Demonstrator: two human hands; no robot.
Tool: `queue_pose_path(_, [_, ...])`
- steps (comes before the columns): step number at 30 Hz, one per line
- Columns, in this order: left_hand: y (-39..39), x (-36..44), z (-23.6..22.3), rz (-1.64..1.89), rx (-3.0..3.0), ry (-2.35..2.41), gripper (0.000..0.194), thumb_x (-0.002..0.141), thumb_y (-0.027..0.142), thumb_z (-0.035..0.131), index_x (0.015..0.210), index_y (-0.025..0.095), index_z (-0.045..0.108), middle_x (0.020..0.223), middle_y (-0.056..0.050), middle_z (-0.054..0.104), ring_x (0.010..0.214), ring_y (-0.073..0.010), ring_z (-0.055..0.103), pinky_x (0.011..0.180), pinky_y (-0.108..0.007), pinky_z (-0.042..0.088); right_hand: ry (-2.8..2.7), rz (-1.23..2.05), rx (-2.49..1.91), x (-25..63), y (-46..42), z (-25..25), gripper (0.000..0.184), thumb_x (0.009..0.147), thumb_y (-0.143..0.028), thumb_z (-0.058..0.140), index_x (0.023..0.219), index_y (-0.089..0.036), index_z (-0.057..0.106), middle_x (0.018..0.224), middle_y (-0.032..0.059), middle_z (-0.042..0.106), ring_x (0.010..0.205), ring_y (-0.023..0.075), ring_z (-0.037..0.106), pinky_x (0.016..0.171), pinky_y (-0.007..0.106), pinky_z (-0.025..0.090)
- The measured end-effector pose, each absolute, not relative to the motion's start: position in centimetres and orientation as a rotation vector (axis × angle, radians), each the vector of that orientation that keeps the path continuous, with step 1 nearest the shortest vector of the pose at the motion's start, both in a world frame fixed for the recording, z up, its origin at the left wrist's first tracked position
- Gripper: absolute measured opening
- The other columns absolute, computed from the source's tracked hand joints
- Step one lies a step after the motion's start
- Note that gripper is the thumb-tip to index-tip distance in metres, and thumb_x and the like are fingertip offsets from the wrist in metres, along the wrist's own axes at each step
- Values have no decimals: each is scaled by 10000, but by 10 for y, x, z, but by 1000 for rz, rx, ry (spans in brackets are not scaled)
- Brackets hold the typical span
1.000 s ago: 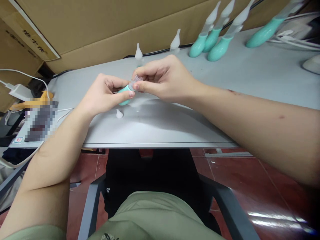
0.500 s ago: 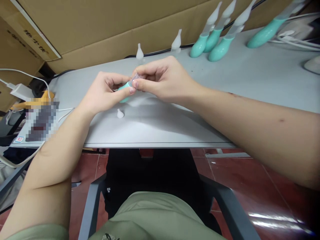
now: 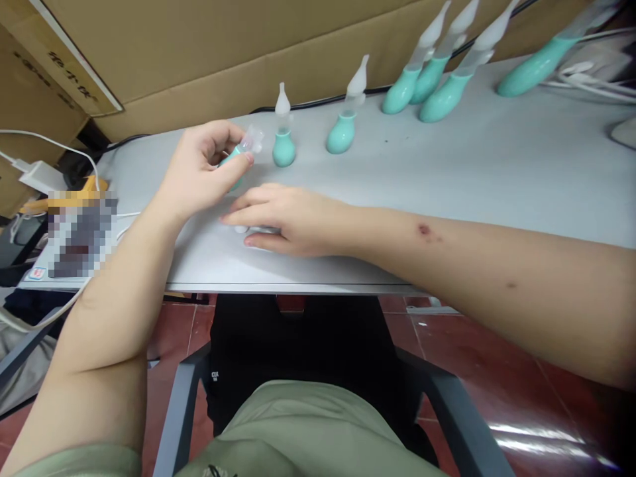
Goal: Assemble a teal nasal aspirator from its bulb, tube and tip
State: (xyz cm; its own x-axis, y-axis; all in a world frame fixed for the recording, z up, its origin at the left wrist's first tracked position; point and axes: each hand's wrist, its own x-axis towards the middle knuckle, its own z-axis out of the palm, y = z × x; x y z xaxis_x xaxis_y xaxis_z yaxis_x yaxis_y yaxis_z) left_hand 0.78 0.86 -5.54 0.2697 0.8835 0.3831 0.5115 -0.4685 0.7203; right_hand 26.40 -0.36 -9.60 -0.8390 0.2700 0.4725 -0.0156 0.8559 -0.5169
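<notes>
Head view: cardboard sheets (image 3: 209,53) back a grey worktop (image 3: 497,159). Along its far edge stand teal bulb bottles (image 3: 284,147) with translucent nozzles. The left hand (image 3: 199,173) holds a teal bulb (image 3: 233,162) with a clear neck above the worktop, fingers pinching it. The right hand (image 3: 283,218) lies flat, fingers spread over a small white tip (image 3: 241,229).

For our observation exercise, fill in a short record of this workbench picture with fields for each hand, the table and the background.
Left hand: left hand holds a teal bulb with a clear cap, lifted off the table.
Right hand: right hand lies flat on the grey table, fingers over a small white tip.
Table: two small teal bulbs with white tips stand upright; more larger ones behind.
Background: cardboard sheets.
</notes>
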Motion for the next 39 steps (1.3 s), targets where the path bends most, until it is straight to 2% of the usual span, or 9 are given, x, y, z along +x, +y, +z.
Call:
queue_pose_path(3, [3,14,-54,1130,2041,1251,281,1061,399,1018,1051,199,822,921,-2,849,798,-147,690,712,-336,535,-2555,661,-235,255,-2,-97,266,1080,-106,791,1223,-294,912,1405,110,897,1309,361,749,1278,602,642])
queue_pose_path(6, [1,15,-58,1154,2041,1203,391,1018,529,1065,1029,215,833,957,-26,865,823,-167,702,729,-351,537,-2512,740,-256,252,5,-98,186,1038,-107,828,1014,-291,846,1117,47,858,1137,303,737,1151,519,649])
queue_pose_path(12, [5,12,-62,1169,2109,1156,636,988,833,1074,1023,243,840,993,-60,857,808,-184,707,705,-348,525,-2179,1001,-167,269,7,-92,38,1033,-270,867,1053,-280,836,1108,35,845,980,220,759,966,420,674])
queue_pose_path(16, [2,16,-58,1174,2069,1117,639,917,843,1117,1008,251,894,918,-53,841,742,-171,659,637,-328,483,-1798,1148,-269,276,14,-81,288,932,-390,1032,1079,-290,804,1097,49,839,965,236,763,924,428,686])
queue_pose_path(20, [-8,24,-53,1113,2023,1124,624,942,838,1106,1002,247,914,965,-82,884,751,-175,670,646,-332,529,-1602,1162,-295,276,42,-82,572,805,-489,1203,1068,-278,742,1005,8,763,846,182,706,897,418,672])
queue_pose_path(23, [-13,29,-51,1088,2008,1105,662,918,870,1109,1007,242,920,951,-82,885,738,-175,665,630,-330,534,-1631,1191,-328,278,60,-90,725,835,-662,1218,1143,-294,674,977,-15,747,910,180,714,904,402,630])
queue_pose_path(27, [-16,33,-51,1033,2007,1105,721,895,920,1100,1005,235,901,902,-72,861,704,-178,670,611,-336,546,-1659,1254,-366,280,65,-95,733,876,-709,1192,1222,-313,681,998,2,800,1022,222,762,955,421,616])
queue_pose_path(33, [-19,34,-52,1026,2010,1094,727,948,927,1067,1028,226,892,870,-67,837,717,-189,734,626,-332,584,-1583,1353,-370,280,50,-84,805,644,-710,1317,1108,-322,786,1073,10,867,965,240,747,976,464,687])
queue_pose_path(39, [-21,35,-49,1023,1991,1084,683,913,873,1128,1017,223,945,911,-74,881,760,-187,748,662,-314,614,-1622,1472,-325,280,45,-84,678,796,-735,1255,1101,-320,814,1177,24,888,1155,282,820,1070,498,707])
